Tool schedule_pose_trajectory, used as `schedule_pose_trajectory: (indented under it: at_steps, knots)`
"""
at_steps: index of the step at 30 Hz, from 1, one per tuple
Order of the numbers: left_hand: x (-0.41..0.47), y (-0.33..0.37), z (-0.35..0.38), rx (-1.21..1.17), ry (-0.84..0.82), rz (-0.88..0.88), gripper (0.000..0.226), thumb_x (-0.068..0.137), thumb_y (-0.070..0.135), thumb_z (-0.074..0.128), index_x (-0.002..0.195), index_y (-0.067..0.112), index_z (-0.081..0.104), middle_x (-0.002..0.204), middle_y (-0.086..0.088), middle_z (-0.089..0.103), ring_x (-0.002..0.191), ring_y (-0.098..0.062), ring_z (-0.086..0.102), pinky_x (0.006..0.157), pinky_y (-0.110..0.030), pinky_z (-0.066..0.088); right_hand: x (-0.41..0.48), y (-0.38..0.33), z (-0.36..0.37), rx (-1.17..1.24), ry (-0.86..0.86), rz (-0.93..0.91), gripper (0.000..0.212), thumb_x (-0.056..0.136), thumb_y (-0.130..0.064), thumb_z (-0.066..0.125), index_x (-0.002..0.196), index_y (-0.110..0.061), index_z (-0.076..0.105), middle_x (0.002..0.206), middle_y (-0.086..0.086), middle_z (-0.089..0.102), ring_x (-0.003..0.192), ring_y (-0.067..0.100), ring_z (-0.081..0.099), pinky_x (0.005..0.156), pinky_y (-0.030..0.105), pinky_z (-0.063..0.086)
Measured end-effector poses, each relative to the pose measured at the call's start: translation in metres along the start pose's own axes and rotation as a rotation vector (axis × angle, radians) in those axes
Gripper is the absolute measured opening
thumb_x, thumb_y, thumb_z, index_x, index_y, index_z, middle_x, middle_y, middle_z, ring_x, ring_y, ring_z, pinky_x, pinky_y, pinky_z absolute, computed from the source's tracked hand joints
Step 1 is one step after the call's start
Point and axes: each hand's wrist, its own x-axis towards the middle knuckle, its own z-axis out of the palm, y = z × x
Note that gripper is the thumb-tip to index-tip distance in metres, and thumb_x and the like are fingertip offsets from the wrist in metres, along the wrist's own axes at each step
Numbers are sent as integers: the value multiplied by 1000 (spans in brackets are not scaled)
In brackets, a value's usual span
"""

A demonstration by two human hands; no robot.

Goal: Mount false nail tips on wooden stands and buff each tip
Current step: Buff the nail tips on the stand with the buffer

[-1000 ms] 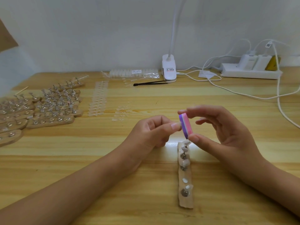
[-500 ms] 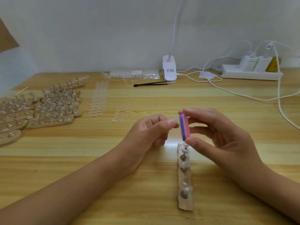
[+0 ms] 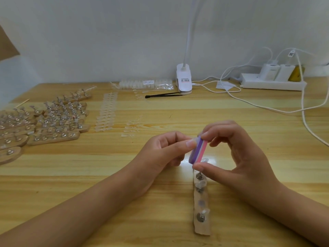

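Buffer block point(image 3: 198, 152) — right hand point(image 3: 245, 157) is pinching it; left hand point(image 3: 165, 154) is pinching a nail tip point(image 3: 194, 139) against it.

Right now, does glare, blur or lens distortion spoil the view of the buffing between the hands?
Head view: a bright glare patch on the light wooden table sits just under the purple-and-pink buffer block; the clear nail tip pinched by the left hand barely shows against it; the far-left wooden stands look soft.

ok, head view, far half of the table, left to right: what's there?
wooden stands → nail tip strips → bag of tips → clip lamp → power strip
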Motion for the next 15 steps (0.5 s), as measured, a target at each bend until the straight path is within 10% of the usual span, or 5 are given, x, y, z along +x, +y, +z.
schedule_pose_trajectory:
  at_steps: [15]
  knots:
    - [2,-3,-1,-11,11,-7,16,74,45,69,69,30,68,67,7,49,58,-4,40,57,-12,38,-3,-2,3,214,-7,46,41,77,-19,75,110,-24,52,114,-2,54,108,20,61,88,26,54]
